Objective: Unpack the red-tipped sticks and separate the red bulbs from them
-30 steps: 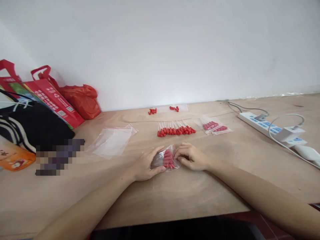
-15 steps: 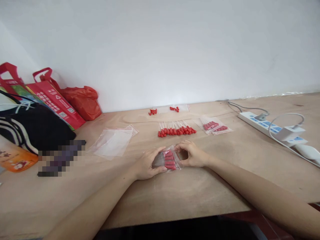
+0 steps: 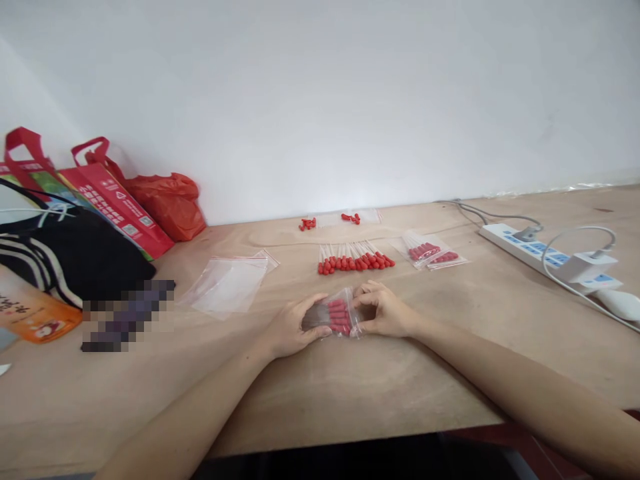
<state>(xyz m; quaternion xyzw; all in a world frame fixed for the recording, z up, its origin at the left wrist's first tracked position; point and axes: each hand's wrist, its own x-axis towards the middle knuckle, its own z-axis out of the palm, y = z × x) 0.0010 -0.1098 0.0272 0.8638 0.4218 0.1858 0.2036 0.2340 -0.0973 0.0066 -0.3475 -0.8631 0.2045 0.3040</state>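
A: Grip state?
B: Left grip (image 3: 296,328) is curled round the left end of the clear bag (image 3: 336,319), fingers on its far edge, thumb on its near edge. Right grip (image 3: 384,312) has fingertips and thumb on its right end. So 2 grips, 1 bag.
A: Bag's where?
B: Between the grips, low over the worktop (image 3: 320,393). Red tips inside lie toward the right grip. Contact under it: can't tell.
A: Handling it well?
B: My call: left grip steadies, light pressure, no squeezing the contents into a bunch. Right grip should work evenly along its end, tips tucked clear of the edge. The mouth looks to be on that side, not certain; film's thin, could crease.
A: Around the grips?
B: Just beyond: loose row of red-tipped sticks (image 3: 356,259). Beyond and right: filled bags (image 3: 434,252). Beyond and left: flat clear bags (image 3: 233,283). Farther out past the row: small red pieces (image 3: 309,224). Well off right: power strip (image 3: 525,250). I'd mind the row when moving the fingers outward.
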